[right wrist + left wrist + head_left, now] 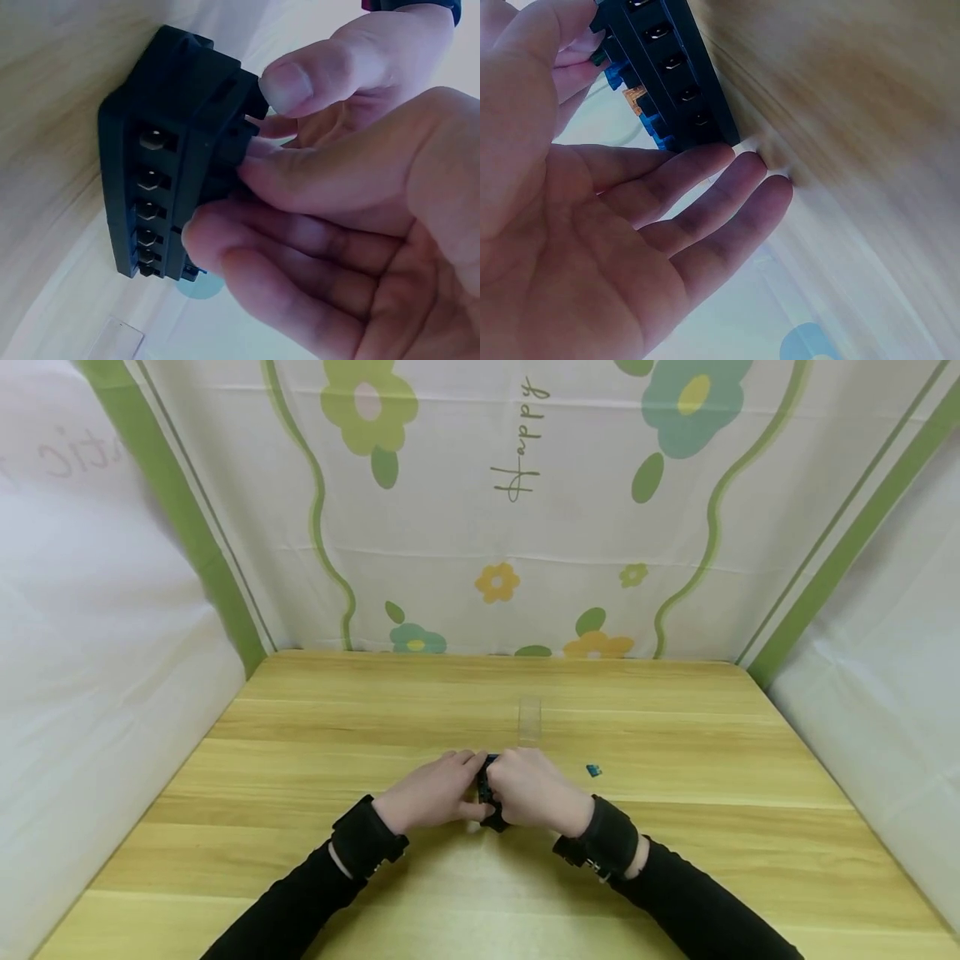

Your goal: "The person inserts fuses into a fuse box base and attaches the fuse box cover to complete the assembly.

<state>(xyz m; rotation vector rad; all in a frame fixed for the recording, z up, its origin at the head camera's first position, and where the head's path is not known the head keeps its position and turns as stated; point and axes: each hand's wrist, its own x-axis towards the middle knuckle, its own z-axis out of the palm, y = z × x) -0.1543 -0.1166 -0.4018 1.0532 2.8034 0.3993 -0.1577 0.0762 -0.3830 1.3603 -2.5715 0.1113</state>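
Note:
A black fuse box (161, 157) with a row of metal terminals along its side stands on the table between both hands. Blue and orange blade fuses (636, 97) show along its top in the left wrist view. My left hand (435, 789) steadies the box, thumb at the near end and fingertips at the far end. My right hand (536, 789) is over the top of the box, its thumb and curled fingers pinching at the fuse row. A small green fuse (598, 57) shows at those fingertips; most of it is hidden.
A clear plastic cover (529, 722) lies on the wooden table (300, 760) beyond the right hand. To the right of that hand lie small blue fuses (594, 770). Flower-printed cloth (450, 527) hangs behind the table, with white cloth at both sides.

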